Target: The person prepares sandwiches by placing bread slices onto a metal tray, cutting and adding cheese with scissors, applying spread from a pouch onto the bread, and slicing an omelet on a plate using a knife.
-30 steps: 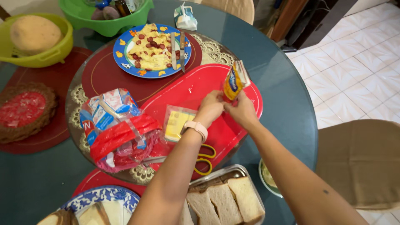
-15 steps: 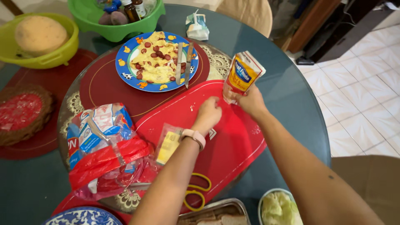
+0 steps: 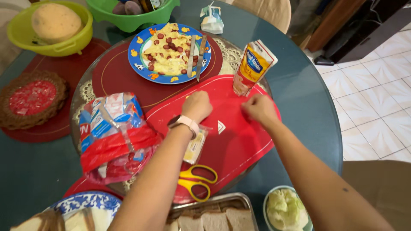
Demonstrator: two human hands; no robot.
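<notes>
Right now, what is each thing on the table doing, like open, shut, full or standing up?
Yellow pouch: standing upright, let go.
Left hand: fist on red board, empty.
Right hand: on the board, empty.
Scissors: lying shut.
Blue plate: holds omelette, two knives across.
Bread bag: open, crumpled.

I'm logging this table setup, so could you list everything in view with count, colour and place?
pouch: 1, yellow-orange, upright at board's far edge
cutting board: 1, red, centre
omelette plate: 1, blue, far side
knives: 2, on that plate
bread bag: 1, red-blue, left
cheese packet: 1, clear, under left forearm
scissors: 1, yellow, near
bread tray: 1, metal, bottom
lettuce bowl: 1, bottom right
bowls: 2, green, top left
left hand: on board, empty
right hand: on board, empty
</notes>
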